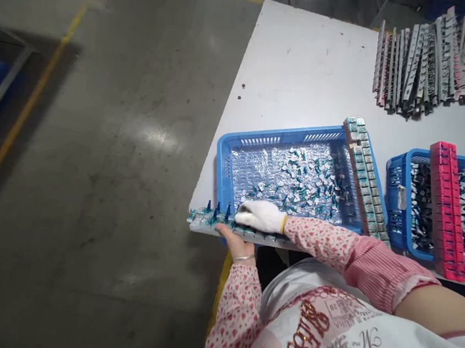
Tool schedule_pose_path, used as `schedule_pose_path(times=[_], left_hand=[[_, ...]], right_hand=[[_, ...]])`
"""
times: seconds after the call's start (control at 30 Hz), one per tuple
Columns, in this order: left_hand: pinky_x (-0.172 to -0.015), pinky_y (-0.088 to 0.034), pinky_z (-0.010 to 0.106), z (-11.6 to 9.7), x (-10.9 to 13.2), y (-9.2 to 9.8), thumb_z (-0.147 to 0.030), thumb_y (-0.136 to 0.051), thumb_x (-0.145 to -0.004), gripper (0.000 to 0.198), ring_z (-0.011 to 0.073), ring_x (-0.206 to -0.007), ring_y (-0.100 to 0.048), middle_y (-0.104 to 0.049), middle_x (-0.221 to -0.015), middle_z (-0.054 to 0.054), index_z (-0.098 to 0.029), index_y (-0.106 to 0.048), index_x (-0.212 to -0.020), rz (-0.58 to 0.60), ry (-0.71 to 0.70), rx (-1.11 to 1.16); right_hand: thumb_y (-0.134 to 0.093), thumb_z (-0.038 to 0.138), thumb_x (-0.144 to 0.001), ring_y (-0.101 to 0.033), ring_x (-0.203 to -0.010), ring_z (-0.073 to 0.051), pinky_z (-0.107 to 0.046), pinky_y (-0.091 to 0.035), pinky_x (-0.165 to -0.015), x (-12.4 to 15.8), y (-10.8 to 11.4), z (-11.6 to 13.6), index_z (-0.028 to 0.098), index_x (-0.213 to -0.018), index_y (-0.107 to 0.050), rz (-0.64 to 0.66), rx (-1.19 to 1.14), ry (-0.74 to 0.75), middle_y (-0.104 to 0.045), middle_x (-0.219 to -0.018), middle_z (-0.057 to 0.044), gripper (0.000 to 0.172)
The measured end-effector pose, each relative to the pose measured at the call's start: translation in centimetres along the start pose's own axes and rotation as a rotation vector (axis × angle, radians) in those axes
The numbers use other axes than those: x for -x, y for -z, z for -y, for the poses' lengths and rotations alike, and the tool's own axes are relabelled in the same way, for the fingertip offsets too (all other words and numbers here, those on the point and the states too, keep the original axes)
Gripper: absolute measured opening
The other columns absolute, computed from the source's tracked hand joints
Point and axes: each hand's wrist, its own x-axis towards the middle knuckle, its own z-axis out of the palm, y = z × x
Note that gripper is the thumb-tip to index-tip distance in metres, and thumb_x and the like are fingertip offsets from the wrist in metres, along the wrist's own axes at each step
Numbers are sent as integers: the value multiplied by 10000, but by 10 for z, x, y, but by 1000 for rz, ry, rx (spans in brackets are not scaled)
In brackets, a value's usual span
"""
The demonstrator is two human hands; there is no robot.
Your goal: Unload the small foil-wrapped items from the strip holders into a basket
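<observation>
My left hand [236, 245], bare with a bracelet at the wrist, grips the near edge of a long pale strip [205, 229] with glittery teal on top. Several small dark-blue pointed pieces [227, 213] stand upright along the strip's left end. Over its middle lies my right hand [260, 215] in a white glove, fingers curled together and pointing left. Whatever its fingertips hold is hidden. Just beyond the strip sits a blue plastic basket [221, 164], lined with clear bubble wrap and holding many small blue-and-white pieces [313, 177].
A glittery segmented bar [365, 177] lies across the basket's right side. Farther right, a second blue basket [394, 213] holds more small pieces, with a pink segmented bar [447, 210] across it. Many slotted strips [430, 67] lie at the white table's [302, 65] far right.
</observation>
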Motion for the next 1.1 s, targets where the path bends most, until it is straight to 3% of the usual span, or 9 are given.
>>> schedule_pose_path(times=[0.17,0.3,0.37,0.47,0.53,0.6,0.67,0.83,1.1], left_hand=[[-1002,-460,384,3,5,-3,-686,-250,-893,675,235,-1243,-533,-612,-1277,103,-235,-601,-1254,-35,61,5],[-1017,-454,352,-1,6,-7,-629,-364,-900,581,224,-1247,-528,-618,-1263,100,-210,-613,-1217,-9,-15,-1],[-1019,-456,353,-3,6,-10,-587,-458,-885,532,227,-1241,-531,-611,-1272,100,-195,-605,-1214,-67,-21,-28],[-1014,-463,377,-5,6,-13,-570,-544,-844,541,245,-1234,-537,-589,-1306,109,-173,-601,-1208,-176,13,-58],[-1011,-465,396,-6,8,-10,-595,-539,-836,557,254,-1233,-539,-585,-1316,106,-185,-607,-1207,-180,40,-63],[-1018,-458,399,-7,11,-5,-629,-485,-849,567,249,-1247,-531,-587,-1320,92,-221,-609,-1223,-144,33,-57],[-1032,-443,389,-8,15,-1,-653,-429,-863,577,236,-1269,-513,-583,-1332,79,-254,-605,-1241,-98,12,-42],[-1059,-409,388,-4,17,2,-632,-373,-895,559,219,-1281,-501,-554,-1374,77,-270,-593,-1261,4,18,-6],[-1051,-418,371,11,17,-3,-595,-351,-920,499,193,-1250,-529,-570,-1358,55,-295,-585,-1243,33,54,-7]], right_hand=[[-364,599,-931,-612,-743,-203,-280,-340,-599,-1,-20,22,209,-900,-617,23,228,99,-668,-845,-68,465],[-324,593,-951,-604,-744,-177,-262,-328,-591,2,-19,18,213,-936,-615,-43,92,-9,-666,-843,-48,479],[-329,579,-955,-599,-738,-166,-257,-329,-593,5,-17,19,210,-946,-621,-65,24,-82,-665,-839,-40,471],[-430,584,-913,-593,-771,-180,-269,-347,-640,4,-6,25,196,-901,-648,-66,42,22,-663,-846,-53,445],[-412,573,-922,-586,-818,-180,-273,-367,-692,-4,9,23,193,-935,-653,-199,-24,21,-662,-876,-53,450],[-333,550,-954,-577,-830,-165,-267,-379,-716,-16,28,11,193,-1021,-633,-399,-147,-125,-658,-891,-37,471],[-341,545,-949,-570,-793,-160,-263,-379,-693,-28,43,-10,188,-1042,-620,-461,-182,-269,-654,-856,-24,462],[-442,532,-917,-582,-807,-188,-279,-377,-694,-37,34,-47,173,-969,-647,-198,54,-318,-667,-909,-86,417],[-382,626,-924,-605,-810,-186,-270,-400,-680,-29,-16,2,194,-998,-619,-67,-1,-42,-663,-916,-69,499]])
